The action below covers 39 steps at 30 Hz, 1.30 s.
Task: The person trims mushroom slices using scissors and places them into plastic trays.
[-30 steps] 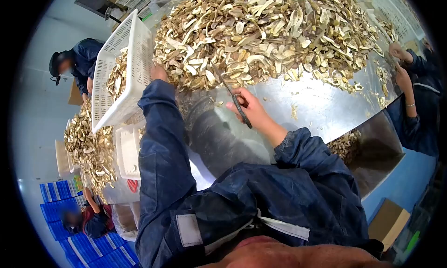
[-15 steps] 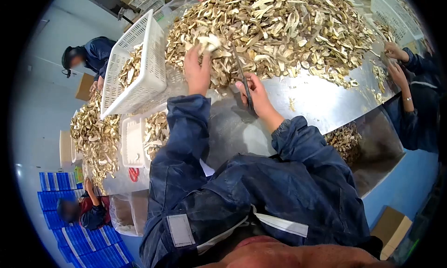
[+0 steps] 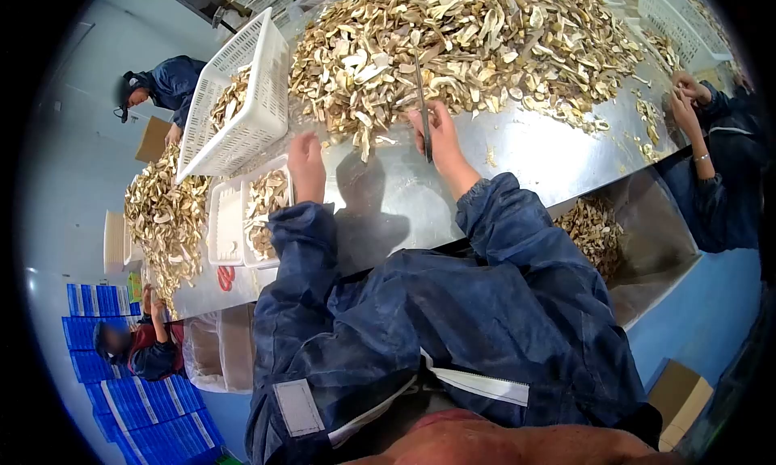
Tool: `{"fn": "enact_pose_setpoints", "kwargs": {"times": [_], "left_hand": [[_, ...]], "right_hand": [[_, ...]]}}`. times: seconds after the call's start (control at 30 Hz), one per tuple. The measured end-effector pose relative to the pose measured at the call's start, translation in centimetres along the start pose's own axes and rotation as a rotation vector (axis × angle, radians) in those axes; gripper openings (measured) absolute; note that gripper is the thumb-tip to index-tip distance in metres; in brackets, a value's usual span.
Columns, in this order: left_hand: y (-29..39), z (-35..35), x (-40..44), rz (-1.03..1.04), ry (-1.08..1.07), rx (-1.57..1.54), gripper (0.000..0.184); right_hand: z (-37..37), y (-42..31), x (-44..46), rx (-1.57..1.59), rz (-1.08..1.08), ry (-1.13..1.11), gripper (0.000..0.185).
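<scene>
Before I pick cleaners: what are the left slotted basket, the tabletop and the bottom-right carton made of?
Left slotted basket: likely moulded plastic, white; regular cut-outs, smooth rim.
Tabletop: probably stainless steel, satin; grey with blurred highlights.
Bottom-right carton: looks like cardboard, matte brown; flat folded panels.

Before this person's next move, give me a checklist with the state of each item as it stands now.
1. Tool held by the right hand: ok.
2. Left hand free of slices: cannot tell; none shows, but the view doesn't reveal the whole palm.
3. Tool's tip off the pile: cannot tell; it overlaps the pile in view, contact unclear.
4. Table free of scraps beside the pile: not ok, bits lie there.
5. Right-side co-worker's hands apart from this person's: ok.
</scene>
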<state>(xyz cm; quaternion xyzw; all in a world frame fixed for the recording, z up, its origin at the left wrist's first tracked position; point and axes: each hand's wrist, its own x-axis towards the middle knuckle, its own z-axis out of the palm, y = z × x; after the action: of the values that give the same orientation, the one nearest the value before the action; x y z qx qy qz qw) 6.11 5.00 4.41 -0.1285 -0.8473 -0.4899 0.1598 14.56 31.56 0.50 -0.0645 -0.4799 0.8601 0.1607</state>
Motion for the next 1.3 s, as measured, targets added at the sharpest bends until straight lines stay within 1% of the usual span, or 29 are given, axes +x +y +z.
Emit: {"fn": "enact_pose_setpoints", "kwargs": {"times": [0.1,0.2,0.3,0.33,0.37,0.43,0.47,0.5,0.53,0.57,0.6,0.63,0.7,0.73,0.8,0.83,0.87,0.97,1.0,1.1,1.13,1.23,1.27,1.3], "left_hand": [[3.7,2.5,1.3,0.117,-0.057,-0.116,0.039],[5.2,6.0,4.6,0.159,-0.049,0.079,0.053],[6.7,7.5,6.2,0.298,-0.012,0.44,0.054],[5.7,7.9,7.1,0.321,-0.003,0.391,0.048],[4.6,8.1,7.8,0.254,-0.012,0.305,0.042],[6.7,7.2,6.2,0.058,0.004,0.149,0.04],[5.1,7.0,6.4,0.011,0.008,0.078,0.04],[4.3,6.6,5.9,-0.033,0.001,-0.168,0.041],[3.3,6.1,5.2,-0.076,-0.016,-0.32,0.041],[2.4,5.4,4.3,-0.117,-0.024,-0.478,0.041],[3.7,4.1,2.4,-0.208,-0.042,-0.566,0.035],[4.7,3.5,0.9,-0.335,-0.012,-0.784,0.031],[3.5,1.8,-1.5,-0.479,-0.124,-1.157,0.031],[2.7,1.3,-2.5,-0.549,-0.132,-1.261,0.033],[2.0,0.0,-4.5,-0.571,-0.208,-1.392,0.033],[3.1,-0.6,-5.4,-0.574,-0.249,-1.457,0.034],[4.3,-1.0,-6.3,-0.645,-0.176,-1.514,0.031],[3.6,-2.2,-8.0,-0.814,-0.289,-1.848,0.027],[3.5,-2.2,-8.6,-0.811,-0.278,-1.918,0.025],[3.4,-1.6,-10.1,-0.811,-0.27,-2.126,0.021],[3.6,-1.5,-10.4,-0.805,-0.244,-2.11,0.019],[3.7,-1.1,-11.1,-0.843,-0.29,-2.145,0.02],[3.9,-1.1,-11.2,-0.858,-0.257,-2.125,0.021],[3.9,-1.0,-11.3,-0.853,-0.283,-2.136,0.022]], "right_hand": [[0.0,-0.3,-0.4,-0.003,0.008,-0.004,0.038],[0.0,-0.4,-0.8,-0.054,0.005,-0.017,0.037],[-0.1,-0.7,-0.9,-0.104,-0.015,-0.022,0.037],[-0.1,-0.8,-1.0,-0.116,-0.016,-0.023,0.037],[-0.2,-0.9,-0.9,-0.129,-0.016,-0.027,0.038],[-0.2,-0.8,-0.4,-0.103,-0.024,-0.023,0.039],[-0.2,-0.4,-0.1,-0.122,-0.031,-0.021,0.04],[-0.2,-0.1,-0.2,-0.142,-0.027,-0.022,0.04],[-0.3,0.2,-0.2,-0.151,-0.056,-0.026,0.04],[-0.4,0.3,-0.1,-0.153,-0.042,-0.028,0.04],[-0.4,0.4,0.1,-0.158,-0.03,-0.033,0.04],[-0.2,0.2,0.0,-0.164,-0.017,-0.041,0.04],[0.2,-0.6,-0.5,-0.162,0.013,-0.047,0.04],[0.3,-0.7,-0.6,-0.149,0.029,-0.034,0.039],[0.3,-0.3,-0.5,-0.138,0.043,-0.031,0.037],[0.1,-0.2,-0.3,-0.137,0.039,-0.04,0.037],[0.1,0.0,-0.2,-0.137,0.033,-0.047,0.036],[0.3,-0.2,-0.4,-0.131,0.038,-0.056,0.033],[0.7,-0.6,-0.6,-0.134,0.046,-0.025,0.032],[0.4,-0.3,-0.7,-0.152,-0.001,-0.028,0.031],[0.3,-0.2,-0.7,-0.142,-0.003,-0.029,0.031],[0.2,-0.2,-0.7,-0.134,0.002,-0.036,0.033],[0.3,-0.4,-0.8,-0.146,0.007,-0.038,0.034],[0.3,-0.5,-0.8,-0.158,0.012,-0.039,0.036]]}}
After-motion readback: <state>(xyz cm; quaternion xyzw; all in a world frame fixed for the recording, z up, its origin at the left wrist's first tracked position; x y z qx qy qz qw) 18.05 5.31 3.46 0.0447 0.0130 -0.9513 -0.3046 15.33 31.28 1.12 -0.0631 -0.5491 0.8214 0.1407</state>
